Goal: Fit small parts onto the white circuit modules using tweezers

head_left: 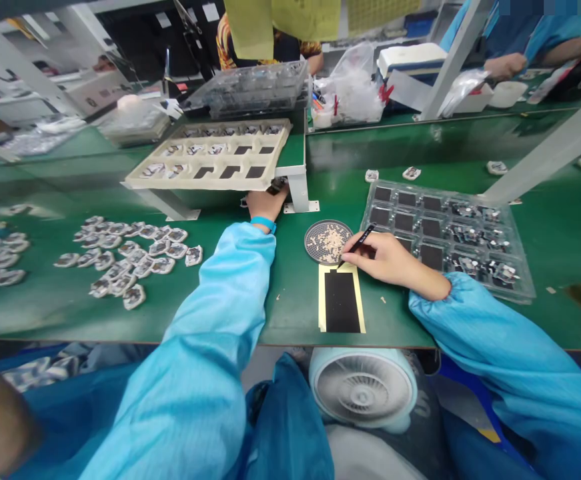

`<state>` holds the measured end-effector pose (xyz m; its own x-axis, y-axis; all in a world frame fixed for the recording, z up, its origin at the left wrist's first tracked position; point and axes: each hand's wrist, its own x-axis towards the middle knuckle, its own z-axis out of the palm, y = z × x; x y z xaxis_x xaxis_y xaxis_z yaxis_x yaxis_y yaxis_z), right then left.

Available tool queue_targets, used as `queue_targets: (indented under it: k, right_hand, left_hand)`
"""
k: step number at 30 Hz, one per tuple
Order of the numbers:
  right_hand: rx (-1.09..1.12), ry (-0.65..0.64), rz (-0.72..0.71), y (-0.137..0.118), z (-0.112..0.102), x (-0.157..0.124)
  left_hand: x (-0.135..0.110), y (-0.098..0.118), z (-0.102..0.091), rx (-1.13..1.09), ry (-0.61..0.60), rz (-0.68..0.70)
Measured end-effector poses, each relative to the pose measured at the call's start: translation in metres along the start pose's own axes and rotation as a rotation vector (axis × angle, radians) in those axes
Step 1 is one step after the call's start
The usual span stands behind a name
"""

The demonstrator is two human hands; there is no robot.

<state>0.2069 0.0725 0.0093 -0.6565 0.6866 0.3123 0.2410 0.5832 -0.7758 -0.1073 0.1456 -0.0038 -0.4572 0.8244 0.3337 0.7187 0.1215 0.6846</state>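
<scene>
Between thumb and fingers of my right hand [383,259] is a pair of black tweezers [365,239], tips pointing down near the top of a black pad [343,301] on yellow backing. Just beyond the pad lies a round grey dish [313,250] holding many tiny beige pieces [331,241]. My left hand [265,203] reaches under the front edge of a raised shelf, by its right leg. Its fingers are around a small dark thing, partly hidden under the shelf, whose kind I cannot make out.
A cream tray [197,180] with small parts and dark squares rests on the raised shelf [296,163]. Many white-rimmed parts [143,265] lie at left. A clear compartment tray [523,283] sits at right. A fan [363,387] stands below the table edge. Other people work opposite.
</scene>
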Motion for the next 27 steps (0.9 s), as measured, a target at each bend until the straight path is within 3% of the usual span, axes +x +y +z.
queue_targets:
  k: [4,8,11,18,22,27]
  right_hand:
    - [-0.047,0.022,-0.041,0.002,-0.001,-0.001]
    - [-0.081,0.013,-0.073,0.001,-0.001,-0.001]
    - [-0.070,0.006,-0.066,0.000,0.000,-0.001]
    - [-0.043,0.007,-0.049,0.004,0.002,-0.003]
    - [0.107,0.039,0.040,-0.002,-0.003,-0.005]
    - [0.254,0.285,-0.001,-0.020,-0.017,-0.006]
  left_hand:
    - [-0.054,-0.004,-0.018,-0.124,0.193,0.101]
    - [-0.106,0.013,-0.030,-0.249,0.096,0.360]
    - [-0.129,0.031,-0.025,-0.266,-0.017,0.436]
    - [-0.138,0.052,0.005,-0.420,-0.264,0.320]
    - [-0.145,0.055,-0.002,-0.649,-0.391,0.161]
    - [-0.154,0.057,-0.018,-0.935,-0.509,-0.059]
